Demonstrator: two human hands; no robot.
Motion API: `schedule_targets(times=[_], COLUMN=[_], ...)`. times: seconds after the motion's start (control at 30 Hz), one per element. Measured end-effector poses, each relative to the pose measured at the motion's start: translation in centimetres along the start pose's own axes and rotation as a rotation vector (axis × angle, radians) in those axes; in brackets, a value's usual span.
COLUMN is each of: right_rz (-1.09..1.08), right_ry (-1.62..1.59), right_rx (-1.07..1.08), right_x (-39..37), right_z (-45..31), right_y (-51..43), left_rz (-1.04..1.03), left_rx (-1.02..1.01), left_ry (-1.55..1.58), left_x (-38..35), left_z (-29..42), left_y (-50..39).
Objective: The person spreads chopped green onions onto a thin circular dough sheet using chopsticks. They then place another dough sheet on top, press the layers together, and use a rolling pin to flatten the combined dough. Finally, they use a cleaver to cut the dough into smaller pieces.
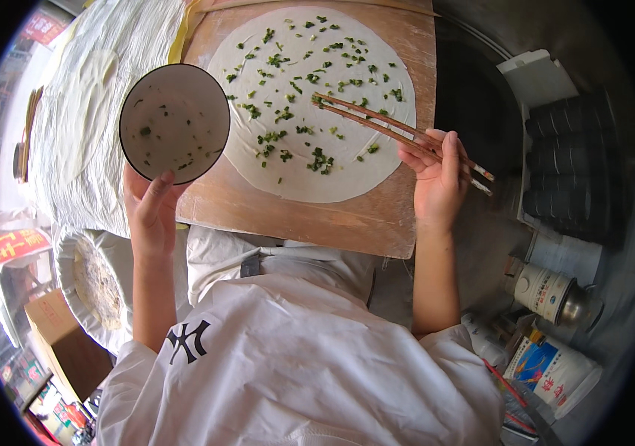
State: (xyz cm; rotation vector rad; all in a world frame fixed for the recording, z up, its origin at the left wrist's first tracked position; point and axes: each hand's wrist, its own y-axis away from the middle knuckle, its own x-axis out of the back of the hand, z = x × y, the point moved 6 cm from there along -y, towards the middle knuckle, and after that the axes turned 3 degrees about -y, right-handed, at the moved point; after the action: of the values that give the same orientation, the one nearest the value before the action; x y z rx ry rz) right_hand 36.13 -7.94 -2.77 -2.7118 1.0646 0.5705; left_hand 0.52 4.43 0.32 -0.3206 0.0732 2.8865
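Observation:
My left hand grips a white bowl with a dark rim, my thumb over its near edge. The bowl is tipped so its inside faces me, and only a few bits of chopped green onion cling to it. In my right hand is a pair of wooden chopsticks, their tips over the middle of a large round sheet of dough. Chopped green onion lies scattered in small clumps across the dough. Beneath the dough is a wooden board.
Left of the board, a crinkled white sheet covers a surface. A cloth-lined round container and a cardboard box stand lower left. To the right are stacked dark cylinders, a metal-topped canister and a printed sack.

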Motion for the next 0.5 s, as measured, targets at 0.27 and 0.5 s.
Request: schedule_targets(times=[0.27, 0.5], right_rz=[-0.018, -0.118], right_ry=[-0.033, 0.048], right_rx=[-0.058, -0.062], right_x=[1.5, 1.6], right_z=[0.0, 0.8], right_y=[-1.8, -3.1], left_rz=[0.066, 0.148], left_rx=[-0.01, 0.0], left_ry=[-0.103, -0.051], left_x=[-1.0, -2.8], left_z=[0.2, 0.6], left_y=[1.4, 3.1])
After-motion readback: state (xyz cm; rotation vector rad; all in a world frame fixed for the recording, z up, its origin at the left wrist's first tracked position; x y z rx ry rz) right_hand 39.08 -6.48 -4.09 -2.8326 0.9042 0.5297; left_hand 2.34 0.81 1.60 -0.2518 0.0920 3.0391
